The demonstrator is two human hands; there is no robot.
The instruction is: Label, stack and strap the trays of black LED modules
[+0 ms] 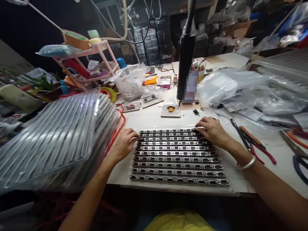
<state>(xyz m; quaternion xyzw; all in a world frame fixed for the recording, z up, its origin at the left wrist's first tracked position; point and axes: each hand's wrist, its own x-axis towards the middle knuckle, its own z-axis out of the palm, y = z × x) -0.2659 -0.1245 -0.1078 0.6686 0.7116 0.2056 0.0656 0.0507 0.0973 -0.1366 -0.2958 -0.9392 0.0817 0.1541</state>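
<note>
A clear plastic tray lies at the near edge of the white table, filled with several rows of dark metal connector strips. My left hand rests at the tray's far left corner, fingers curled against the ends of the top strips. At the far right corner my right hand lies on the top rows, fingertips pressing down on the strips. A silver bangle circles my right wrist. Whether either hand grips a strip is not clear.
A tall stack of clear trays leans at the left. Red-handled pliers and scissors lie at the right. Plastic bags, a black lamp post, small jigs and a pink rack crowd the back.
</note>
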